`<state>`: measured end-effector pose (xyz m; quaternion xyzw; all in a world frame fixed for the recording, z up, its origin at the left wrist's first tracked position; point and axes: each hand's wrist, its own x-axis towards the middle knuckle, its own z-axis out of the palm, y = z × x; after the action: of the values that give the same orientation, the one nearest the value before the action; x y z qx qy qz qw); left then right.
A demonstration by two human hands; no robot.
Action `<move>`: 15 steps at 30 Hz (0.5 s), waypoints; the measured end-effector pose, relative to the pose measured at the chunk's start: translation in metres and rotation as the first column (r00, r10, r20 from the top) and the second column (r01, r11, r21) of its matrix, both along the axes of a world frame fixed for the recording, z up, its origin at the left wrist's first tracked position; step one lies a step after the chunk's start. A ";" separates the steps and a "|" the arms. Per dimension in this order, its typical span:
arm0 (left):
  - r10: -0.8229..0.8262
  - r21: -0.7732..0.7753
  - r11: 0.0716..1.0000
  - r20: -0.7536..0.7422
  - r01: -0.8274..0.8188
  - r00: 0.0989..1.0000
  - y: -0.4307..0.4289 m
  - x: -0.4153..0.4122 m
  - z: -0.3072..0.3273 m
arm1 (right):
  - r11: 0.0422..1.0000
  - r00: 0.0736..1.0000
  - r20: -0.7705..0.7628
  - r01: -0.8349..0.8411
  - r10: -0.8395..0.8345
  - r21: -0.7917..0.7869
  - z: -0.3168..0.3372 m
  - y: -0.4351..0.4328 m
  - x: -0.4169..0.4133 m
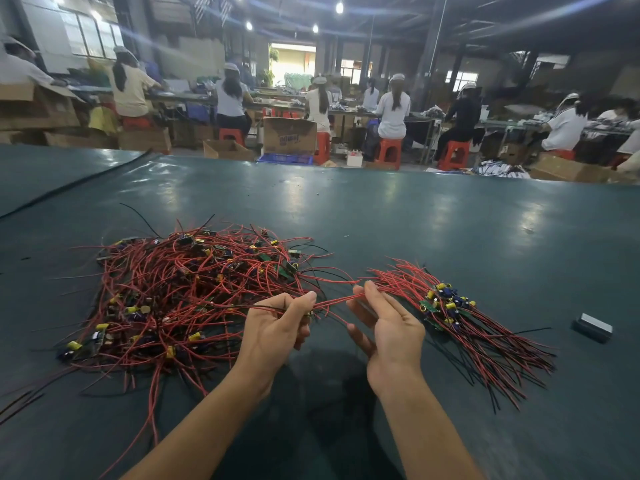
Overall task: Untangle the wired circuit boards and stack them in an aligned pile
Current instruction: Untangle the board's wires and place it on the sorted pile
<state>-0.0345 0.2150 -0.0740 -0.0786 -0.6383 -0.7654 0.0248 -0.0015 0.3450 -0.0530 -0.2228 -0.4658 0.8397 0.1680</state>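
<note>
On the green bench [415,220], the tangled heap [194,292] of boards and red wires lies farthest left. Just right of it, the left hand [277,330] has its fingers [301,301] curled round 1 small board [312,314], held at the heap's near right edge. From that board a red lead [337,300] runs rightward, nearly level, to the right hand [389,329]. Its upper fingertips [367,287] seem to pinch the lead, and the rest stay loosely spread. Just right of that hand lies the aligned pile [446,306], its long axis running from far left to near right. The right hand is therefore nearer the pile. I judge the board needs a short carry rightward and a slight turn to match that axis. A grey box [592,328] sits farthest right.
</note>
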 end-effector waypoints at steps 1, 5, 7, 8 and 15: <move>-0.001 -0.005 1.000 -0.001 0.001 1.000 0.000 0.001 0.001 | 1.000 1.000 -0.013 0.021 -0.022 -0.018 0.001 0.000 0.000; 0.007 -0.014 1.000 -0.002 -0.007 1.000 0.000 0.002 0.002 | 0.990 0.993 -0.022 0.118 -0.120 -0.072 0.001 0.001 -0.001; 0.001 -0.006 1.000 -0.001 -0.001 1.000 0.001 0.003 0.003 | 0.988 0.991 -0.013 0.131 -0.132 -0.088 0.000 0.002 -0.001; -0.003 -0.004 1.000 0.003 0.003 1.000 0.001 0.003 0.004 | 0.987 0.991 -0.010 0.130 -0.132 -0.097 0.000 0.003 -0.001; -0.051 0.001 0.999 0.036 0.051 0.998 0.001 0.005 0.008 | 0.981 0.986 -0.011 0.166 -0.168 -0.106 -0.001 0.007 -0.003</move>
<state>-0.0298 0.2155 -0.0657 -0.0809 -0.6363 -0.7672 -0.0063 -0.0043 0.3516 -0.0545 -0.2610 -0.3992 0.8482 0.2305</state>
